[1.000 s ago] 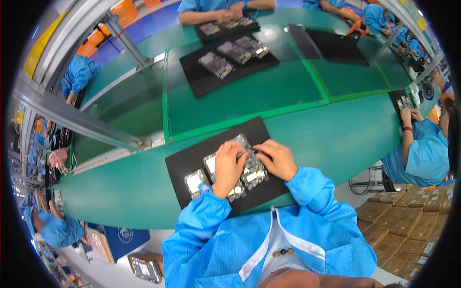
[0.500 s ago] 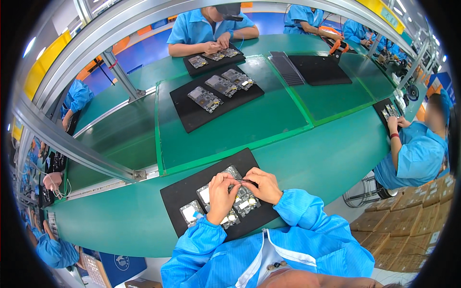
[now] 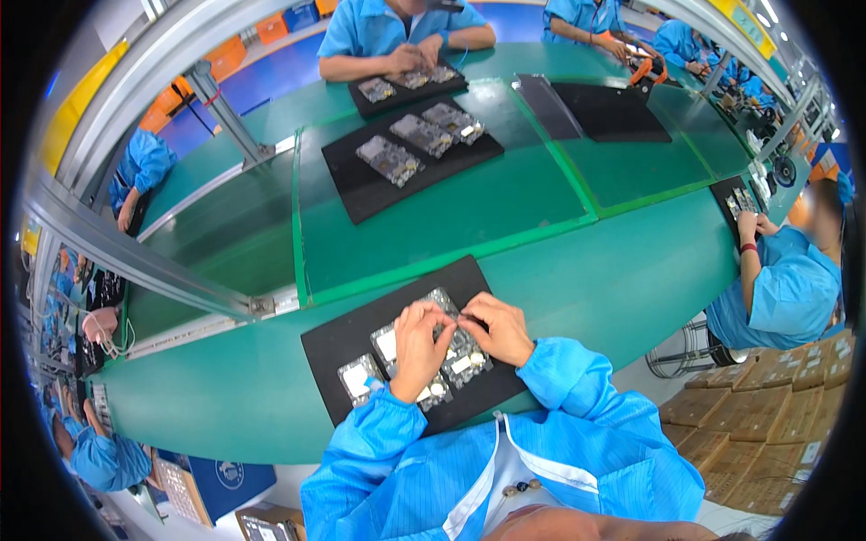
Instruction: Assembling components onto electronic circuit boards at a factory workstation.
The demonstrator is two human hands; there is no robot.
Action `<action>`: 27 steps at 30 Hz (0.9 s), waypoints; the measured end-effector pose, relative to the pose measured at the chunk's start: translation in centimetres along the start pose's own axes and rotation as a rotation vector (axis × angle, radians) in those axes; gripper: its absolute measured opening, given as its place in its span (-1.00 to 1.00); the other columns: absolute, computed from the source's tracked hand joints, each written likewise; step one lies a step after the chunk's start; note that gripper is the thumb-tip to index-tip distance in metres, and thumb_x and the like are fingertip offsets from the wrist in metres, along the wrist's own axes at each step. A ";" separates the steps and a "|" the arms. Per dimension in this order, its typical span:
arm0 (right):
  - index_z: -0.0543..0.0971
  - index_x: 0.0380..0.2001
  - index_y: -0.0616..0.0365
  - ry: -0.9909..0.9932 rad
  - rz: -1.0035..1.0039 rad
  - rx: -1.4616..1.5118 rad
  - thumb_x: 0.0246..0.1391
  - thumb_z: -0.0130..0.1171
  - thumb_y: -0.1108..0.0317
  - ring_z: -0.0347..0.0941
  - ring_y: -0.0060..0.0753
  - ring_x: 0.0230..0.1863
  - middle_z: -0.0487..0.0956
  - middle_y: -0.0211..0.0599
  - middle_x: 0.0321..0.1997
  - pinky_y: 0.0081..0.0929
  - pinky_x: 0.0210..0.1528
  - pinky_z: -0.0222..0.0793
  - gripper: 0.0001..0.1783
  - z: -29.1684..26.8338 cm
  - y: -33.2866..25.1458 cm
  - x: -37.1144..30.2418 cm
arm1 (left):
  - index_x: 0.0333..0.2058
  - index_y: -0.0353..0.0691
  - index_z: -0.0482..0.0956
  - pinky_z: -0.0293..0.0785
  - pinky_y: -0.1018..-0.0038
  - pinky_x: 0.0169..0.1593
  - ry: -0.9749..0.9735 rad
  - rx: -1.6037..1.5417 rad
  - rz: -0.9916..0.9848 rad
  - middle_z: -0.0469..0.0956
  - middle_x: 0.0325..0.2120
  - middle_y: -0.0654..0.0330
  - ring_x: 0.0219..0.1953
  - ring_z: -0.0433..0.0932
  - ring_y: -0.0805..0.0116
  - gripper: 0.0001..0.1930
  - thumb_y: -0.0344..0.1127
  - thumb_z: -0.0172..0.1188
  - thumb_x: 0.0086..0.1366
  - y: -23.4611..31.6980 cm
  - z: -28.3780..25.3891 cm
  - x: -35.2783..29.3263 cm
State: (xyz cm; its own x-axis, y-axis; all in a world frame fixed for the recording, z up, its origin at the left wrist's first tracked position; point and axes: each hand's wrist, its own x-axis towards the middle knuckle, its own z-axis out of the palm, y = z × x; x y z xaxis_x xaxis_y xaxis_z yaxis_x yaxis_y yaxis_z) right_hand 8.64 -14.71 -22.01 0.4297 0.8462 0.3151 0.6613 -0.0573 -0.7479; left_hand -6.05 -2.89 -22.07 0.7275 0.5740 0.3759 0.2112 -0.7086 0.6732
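Both my hands meet over a black mat [image 3: 469, 276] bearing several circuit boards. My left hand [image 3: 419, 346] curls above the middle boards, thumb and fingertips drawn together. Close beside it, my right hand [image 3: 500, 328] pinches at the same spot, its fingertips nearly touching the left's. Whatever lies between the fingertips is too small and blurred to name. Beneath the right hand is a circuit board [image 3: 465, 364] with a white patch and a round pale part. A smaller board [image 3: 357, 382] with a white square lies left of my left wrist. My hands partly cover the middle boards.
Beyond a green tape line [image 3: 451, 256], another black mat [image 3: 361, 206] carries three circuit boards [image 3: 390, 160]. A metal frame [image 3: 153, 261] slants across the left. One person works opposite, another [image 3: 778, 279] sits at right near stacked cardboard boxes [image 3: 767, 406].
The view has tilted, so the mat and far boards sit higher. A thin dark thing seen at my right fingertips before is no longer distinct. Both hands stay close together over the boards.
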 end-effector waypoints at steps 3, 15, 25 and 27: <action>0.68 -0.28 0.09 0.008 0.001 0.015 0.15 0.34 0.32 0.62 -0.09 -0.28 0.64 -0.30 -0.27 -0.25 -0.29 0.51 -0.88 -0.1 0.1 0.3 | -0.41 -0.13 0.64 0.33 0.21 -0.05 -0.009 -0.017 -0.008 0.55 -0.20 0.22 -0.07 0.50 0.12 -0.87 -0.41 0.44 0.07 -0.1 0.2 0.3; 0.66 0.03 0.03 -0.055 0.098 -0.069 0.25 0.18 0.50 0.59 -0.05 -0.31 0.59 -0.18 -0.26 -0.22 -0.31 0.48 -0.69 -2.4 -1.1 -2.1 | -0.39 -0.18 0.67 0.34 0.22 -0.02 0.029 -0.048 -0.057 0.56 -0.19 0.22 -0.06 0.52 0.14 -0.88 -0.42 0.44 0.09 -0.1 0.5 0.2; 0.66 0.10 -0.11 -0.033 -0.048 -0.344 0.00 0.25 0.62 0.59 -0.12 -0.29 0.53 -0.30 -0.18 -0.16 -0.34 0.52 -0.44 -2.1 -1.1 -3.2 | -0.37 -0.17 0.67 0.31 0.22 0.00 0.035 -0.028 -0.073 0.53 -0.18 0.23 -0.04 0.50 0.14 -0.88 -0.43 0.41 0.09 0.0 0.9 0.2; 0.66 0.10 -0.11 -0.036 -0.033 -0.337 0.00 0.25 0.62 0.59 -0.12 -0.29 0.53 -0.29 -0.18 -0.16 -0.33 0.52 -0.43 -2.1 -1.1 -3.2 | -0.38 -0.17 0.67 0.31 0.22 0.00 0.049 -0.042 -0.080 0.52 -0.18 0.23 -0.04 0.49 0.15 -0.88 -0.43 0.41 0.09 0.0 0.9 0.1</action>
State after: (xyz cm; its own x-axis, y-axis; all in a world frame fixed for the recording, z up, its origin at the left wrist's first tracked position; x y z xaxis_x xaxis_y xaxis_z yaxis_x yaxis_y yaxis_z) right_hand 7.83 -18.48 -20.98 0.3864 0.8685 0.3105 0.8431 -0.1962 -0.5006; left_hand -5.39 -3.24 -22.62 0.6763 0.6484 0.3496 0.2396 -0.6424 0.7280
